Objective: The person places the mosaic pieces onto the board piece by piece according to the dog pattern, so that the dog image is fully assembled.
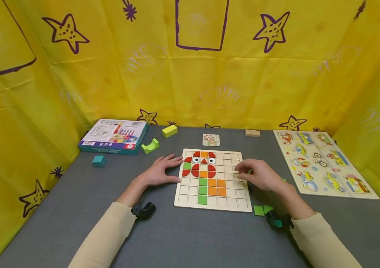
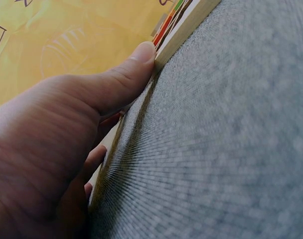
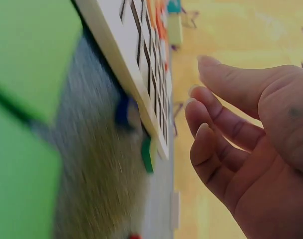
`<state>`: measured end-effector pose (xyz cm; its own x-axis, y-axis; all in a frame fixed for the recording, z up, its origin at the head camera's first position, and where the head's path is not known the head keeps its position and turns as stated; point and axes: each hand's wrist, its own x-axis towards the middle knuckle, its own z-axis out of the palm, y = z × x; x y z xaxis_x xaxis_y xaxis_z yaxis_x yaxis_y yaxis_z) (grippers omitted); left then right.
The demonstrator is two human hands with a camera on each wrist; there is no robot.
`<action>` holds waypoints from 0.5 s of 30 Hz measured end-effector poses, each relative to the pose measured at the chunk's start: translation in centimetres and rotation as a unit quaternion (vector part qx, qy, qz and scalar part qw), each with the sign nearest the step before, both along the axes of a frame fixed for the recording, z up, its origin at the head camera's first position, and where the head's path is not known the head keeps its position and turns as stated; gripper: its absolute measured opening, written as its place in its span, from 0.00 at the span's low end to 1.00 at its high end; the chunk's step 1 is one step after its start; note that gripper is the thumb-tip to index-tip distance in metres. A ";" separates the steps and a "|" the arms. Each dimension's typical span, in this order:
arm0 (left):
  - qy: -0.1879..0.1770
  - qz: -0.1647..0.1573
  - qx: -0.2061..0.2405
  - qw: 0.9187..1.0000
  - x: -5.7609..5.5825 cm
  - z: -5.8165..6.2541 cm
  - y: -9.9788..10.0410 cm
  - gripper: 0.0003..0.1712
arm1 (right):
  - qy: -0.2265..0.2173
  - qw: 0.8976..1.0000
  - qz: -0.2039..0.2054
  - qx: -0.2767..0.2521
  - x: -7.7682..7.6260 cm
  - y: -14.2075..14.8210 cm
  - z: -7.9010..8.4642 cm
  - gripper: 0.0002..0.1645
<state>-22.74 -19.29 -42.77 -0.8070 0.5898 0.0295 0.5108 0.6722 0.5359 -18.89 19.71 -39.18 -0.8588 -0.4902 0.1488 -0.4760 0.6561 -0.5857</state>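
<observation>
A wooden grid board (image 1: 231, 162) lies flat on the table. Red curved tiles (image 1: 195, 171), round eye tiles (image 1: 211, 160), orange squares (image 1: 221, 191) and a column of green squares (image 1: 202, 190) fill part of its grid. My left hand (image 1: 157, 172) rests at the board's left edge, its thumb against the rim in the left wrist view. Over the right edge hovers my right hand (image 1: 260, 174). The right wrist view shows its loosely bent fingers (image 3: 211, 154) and thumb apart, with nothing between them.
Green tiles (image 1: 258, 210) lie beside the right wrist; other pieces are partly hidden under that hand. Behind the board are a picture card (image 1: 211, 140), a yellow block (image 1: 169, 131) and a green arch (image 1: 150, 146). A box (image 1: 112, 136) stands left, a vehicle puzzle (image 1: 313, 178) right.
</observation>
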 end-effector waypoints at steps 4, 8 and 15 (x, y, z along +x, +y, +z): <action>0.001 -0.003 0.004 1.000 0.0 0.1 0.0 0.46 | 0.005 1.000 -0.023 -0.003 -0.5 1.4 0.1 0.11; 0.001 -0.001 0.003 1.000 -0.1 0.0 0.0 0.46 | -0.003 0.999 -0.043 0.005 -1.0 2.5 -0.1 0.11; 0.005 -0.005 0.004 1.000 -0.1 -0.2 0.0 0.45 | -0.023 0.998 -0.050 0.027 -1.7 3.3 -1.1 0.11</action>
